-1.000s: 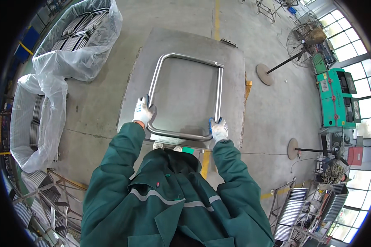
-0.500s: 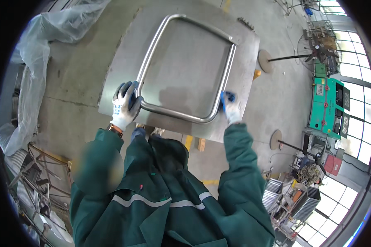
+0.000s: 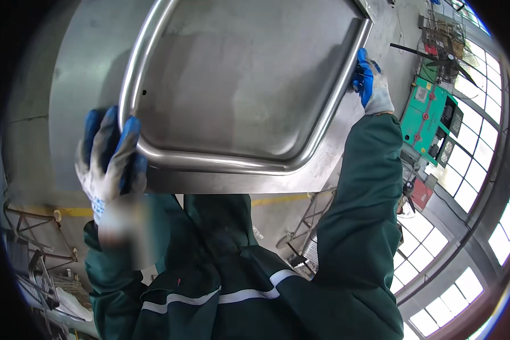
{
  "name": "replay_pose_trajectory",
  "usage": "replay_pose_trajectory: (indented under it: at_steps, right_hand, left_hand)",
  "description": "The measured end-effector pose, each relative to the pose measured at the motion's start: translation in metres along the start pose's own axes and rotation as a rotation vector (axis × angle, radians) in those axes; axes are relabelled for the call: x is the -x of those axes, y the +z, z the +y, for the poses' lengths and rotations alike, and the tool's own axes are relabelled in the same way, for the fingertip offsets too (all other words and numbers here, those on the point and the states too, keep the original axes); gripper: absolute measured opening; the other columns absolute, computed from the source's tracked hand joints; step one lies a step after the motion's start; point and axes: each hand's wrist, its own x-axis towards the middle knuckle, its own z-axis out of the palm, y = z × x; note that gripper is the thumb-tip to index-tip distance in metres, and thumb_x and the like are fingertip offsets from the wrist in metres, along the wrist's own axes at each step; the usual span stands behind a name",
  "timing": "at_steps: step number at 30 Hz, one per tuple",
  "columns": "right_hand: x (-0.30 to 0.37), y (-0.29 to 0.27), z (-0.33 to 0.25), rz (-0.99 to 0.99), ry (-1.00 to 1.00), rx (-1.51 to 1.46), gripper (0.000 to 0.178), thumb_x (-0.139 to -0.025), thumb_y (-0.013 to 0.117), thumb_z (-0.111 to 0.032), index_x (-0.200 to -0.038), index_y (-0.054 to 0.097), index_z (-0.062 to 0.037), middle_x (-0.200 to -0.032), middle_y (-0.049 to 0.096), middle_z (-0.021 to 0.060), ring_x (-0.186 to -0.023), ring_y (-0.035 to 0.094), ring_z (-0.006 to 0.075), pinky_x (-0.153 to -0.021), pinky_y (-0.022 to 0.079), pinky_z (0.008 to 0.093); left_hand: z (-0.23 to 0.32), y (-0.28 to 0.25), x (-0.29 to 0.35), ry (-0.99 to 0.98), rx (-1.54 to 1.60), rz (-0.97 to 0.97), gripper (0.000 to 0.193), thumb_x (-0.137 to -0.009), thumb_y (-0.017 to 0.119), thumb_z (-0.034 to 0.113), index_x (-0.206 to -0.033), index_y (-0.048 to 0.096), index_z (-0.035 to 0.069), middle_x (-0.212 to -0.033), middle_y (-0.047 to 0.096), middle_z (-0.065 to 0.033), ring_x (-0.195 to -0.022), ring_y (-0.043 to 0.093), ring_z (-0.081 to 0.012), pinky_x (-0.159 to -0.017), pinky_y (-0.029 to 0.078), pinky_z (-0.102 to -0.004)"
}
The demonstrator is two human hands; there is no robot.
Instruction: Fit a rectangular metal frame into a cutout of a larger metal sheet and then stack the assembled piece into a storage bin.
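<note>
A bent, shiny metal tube frame (image 3: 226,162) with rounded near corners is over a large grey metal sheet (image 3: 226,184). Its far side runs out of the picture at the top. My left hand (image 3: 110,158), in a white glove with blue fingertips, is at the near left corner, its index finger across the tube and the thumb below. My right hand (image 3: 374,85), gloved alike, has its fingers bent against the outer side of the right-hand tube. Whether the frame rests on the sheet or is slightly raised, I cannot tell.
A green machine (image 3: 428,116) stands at the right, with a black-bladed fan (image 3: 450,59) beyond it. Metal racks (image 3: 39,266) are at the lower left. A yellow floor line (image 3: 277,199) passes behind the sheet's near edge. Tall windows line the right side.
The frame and sheet now look much larger and nearer, and the far side has left the picture. My right hand has moved up and right along the tube; my left hand appears further left.
</note>
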Motion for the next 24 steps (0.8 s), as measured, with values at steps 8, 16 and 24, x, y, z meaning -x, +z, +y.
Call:
replay_pose_trajectory:
  at_steps: [8,16,24]
  right_hand:
    - [-0.033,0.015,-0.039,0.139,-0.545,0.393,0.030,-0.085,0.063,-0.030,-0.104,0.061,-0.0063,-0.087,0.062,0.0086,-0.072,0.057,0.0198,-0.065,0.046,0.0286]
    - [-0.051,0.057,-0.072,0.330,-0.907,0.868,0.040,-0.084,0.057,-0.015,-0.123,0.058,-0.0064,-0.114,0.064,0.0133,-0.102,0.062,0.0307,-0.089,0.048,0.0340]
    - [-0.086,0.005,-0.054,-0.057,-0.820,0.409,0.043,-0.085,0.061,-0.010,-0.126,0.054,-0.0013,-0.120,0.060,0.0138,-0.102,0.059,0.0245,-0.090,0.047,0.0279]
  left_hand:
    - [0.001,0.002,0.005,-0.057,-0.078,-0.002,0.045,-0.078,0.062,0.018,-0.122,0.063,0.015,-0.131,0.055,-0.0114,-0.126,0.047,-0.0354,-0.104,0.037,-0.0454]
    - [0.001,-0.001,0.002,0.003,-0.073,0.020,0.044,-0.076,0.063,0.019,-0.119,0.065,0.015,-0.131,0.055,-0.0121,-0.127,0.046,-0.0358,-0.105,0.038,-0.0479]
    - [0.011,-0.008,-0.003,-0.088,0.037,-0.030,0.045,-0.070,0.068,0.016,-0.115,0.066,0.016,-0.129,0.056,-0.0092,-0.128,0.045,-0.0344,-0.103,0.035,-0.0486]
